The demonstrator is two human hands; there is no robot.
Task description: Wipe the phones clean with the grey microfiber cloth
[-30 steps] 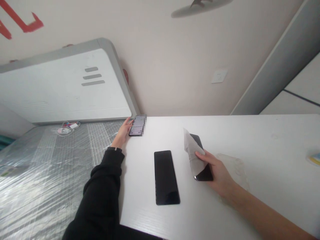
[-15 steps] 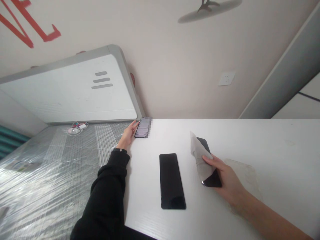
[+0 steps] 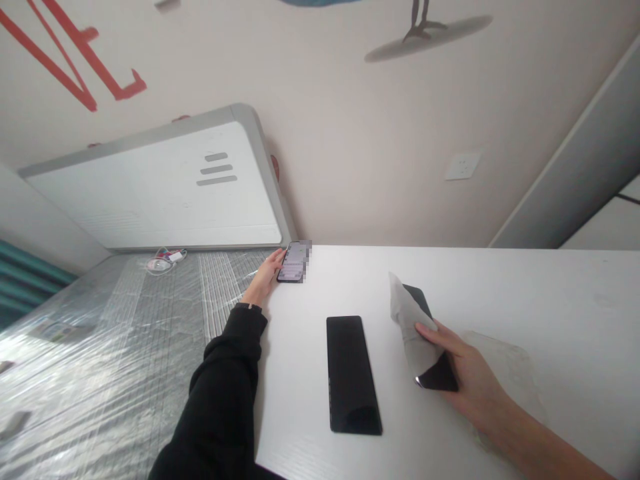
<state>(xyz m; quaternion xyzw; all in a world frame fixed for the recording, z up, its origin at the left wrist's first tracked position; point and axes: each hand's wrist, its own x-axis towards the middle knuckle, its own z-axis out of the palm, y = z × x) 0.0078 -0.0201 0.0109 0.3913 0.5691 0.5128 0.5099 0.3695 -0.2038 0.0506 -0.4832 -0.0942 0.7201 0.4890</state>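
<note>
My left hand (image 3: 265, 277) lies at the far edge of the white table (image 3: 575, 300), its fingers against a smartphone with a lit screen (image 3: 293, 262). My right hand (image 3: 465, 373) presses a grey cloth (image 3: 413, 327) onto a black smartphone (image 3: 440, 373), and the cloth hides most of that phone. Between my hands, a second black smartphone (image 3: 353, 373) lies face up on the table, its dark screen untouched. A black sleeve covers my left forearm.
A clear plastic sheet (image 3: 505, 373) lies under my right hand. Beyond the table's left edge is a plastic-wrapped mattress (image 3: 150, 333) with a small cable bundle (image 3: 165, 262). A white headboard (image 3: 150, 193) and wall socket (image 3: 463, 166) are on the wall.
My view has drifted, so everything sits lower and further right in the frame. The hands, cloth and phones keep nearly the same places relative to one another.
</note>
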